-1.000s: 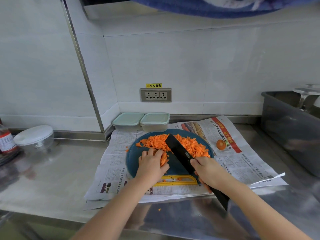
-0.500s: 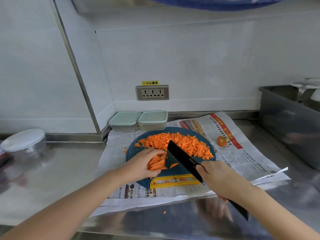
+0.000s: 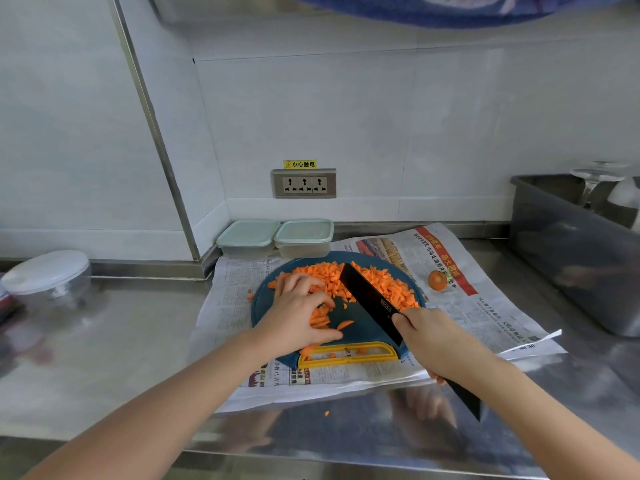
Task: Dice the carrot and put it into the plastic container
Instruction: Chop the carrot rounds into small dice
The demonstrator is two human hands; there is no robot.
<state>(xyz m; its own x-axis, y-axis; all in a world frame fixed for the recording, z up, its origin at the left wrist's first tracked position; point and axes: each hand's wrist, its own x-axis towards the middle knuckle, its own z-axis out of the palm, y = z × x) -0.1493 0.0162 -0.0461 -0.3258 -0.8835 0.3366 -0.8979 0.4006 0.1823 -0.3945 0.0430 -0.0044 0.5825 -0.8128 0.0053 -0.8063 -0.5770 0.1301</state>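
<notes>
Toward the back edge of the stainless steel surface [image 3: 104, 341], a spread sheet of newspaper [image 3: 485, 306] carried a round dark blue cutting board [image 3: 360, 332] with a yellow handle [image 3: 346, 358] on its near side. A wide heap of orange diced carrot [image 3: 381, 282] covered the far half of the board, and a small bunch of orange carrot strips [image 3: 320, 318] lay nearer its middle. The left hand [image 3: 298, 317] sat over those strips with its fingers curled down on them in a claw, the thumb stretched along the board toward the near edge. The right hand [image 3: 436, 341] was wrapped round the grip of a long black kitchen knife [image 3: 372, 299]; its blade slanted across the board just right of the strips, the tip over the diced heap, and whether the edge touched the board could not be told. Two pale green lidded plastic containers [image 3: 247, 235] [image 3: 304, 235] stood side by side at the back edge just behind the board, both with lids on. A round carrot end [image 3: 437, 280] rested on the newspaper to the right of the board, and one tiny carrot crumb [image 3: 326, 413] lay on the bare surface near the front edge. A clear round tub with a white lid [image 3: 46, 275] stood toward the left edge, a large grey bin [image 3: 571, 265] at the right edge.
</notes>
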